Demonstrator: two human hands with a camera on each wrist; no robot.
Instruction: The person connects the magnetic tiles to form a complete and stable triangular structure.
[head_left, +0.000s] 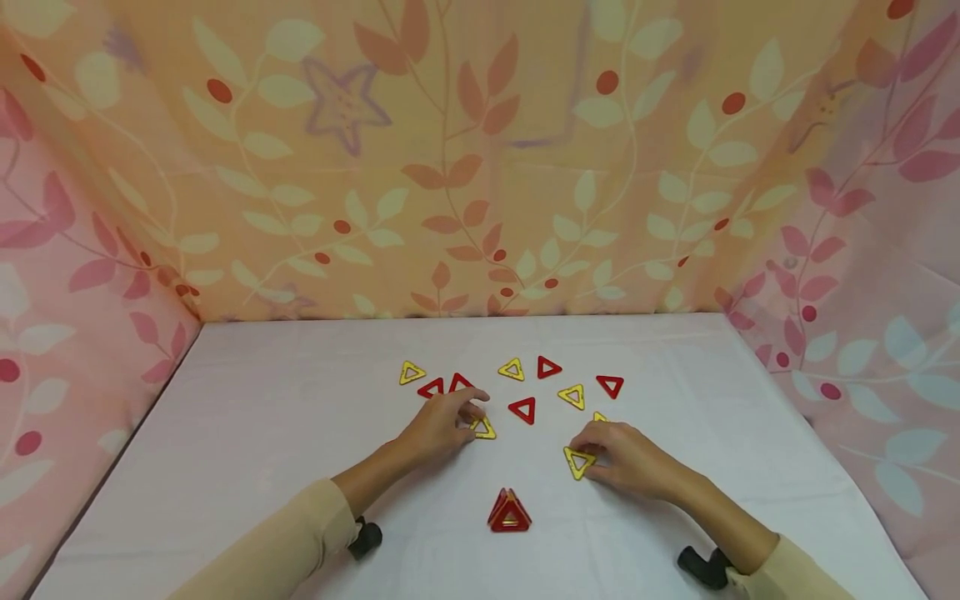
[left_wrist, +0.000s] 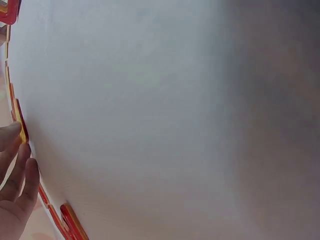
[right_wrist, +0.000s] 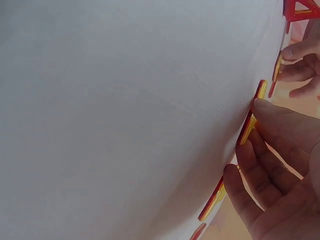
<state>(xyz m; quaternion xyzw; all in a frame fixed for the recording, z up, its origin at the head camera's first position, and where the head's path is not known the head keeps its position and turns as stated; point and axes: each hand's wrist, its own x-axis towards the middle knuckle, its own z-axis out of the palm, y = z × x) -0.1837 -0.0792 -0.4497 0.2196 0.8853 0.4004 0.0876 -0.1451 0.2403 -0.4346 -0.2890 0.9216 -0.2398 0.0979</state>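
Flat triangular tiles with hollow middles, some red and some yellow, lie on a white-covered table. My left hand (head_left: 447,415) pinches a yellow triangle tile (head_left: 483,436) between thumb and fingers, low over the cloth. To the right, my right hand (head_left: 626,457) grips another yellow triangle tile (head_left: 572,463) by its edges. From the side, that tile (right_wrist: 247,127) shows a red layer against the yellow one. Nearer the front, between both hands, a small red pyramid (head_left: 510,527) of leaning triangles stands upright. A red triangle (head_left: 532,410) lies between the hands, farther back.
Behind the hands are loose tiles: a yellow one (head_left: 404,373) at the left, a red one (head_left: 610,379) at the right, and several between. Another yellow tile (head_left: 599,417) is partly hidden behind my right hand. A patterned curtain (head_left: 480,167) closes off the back.
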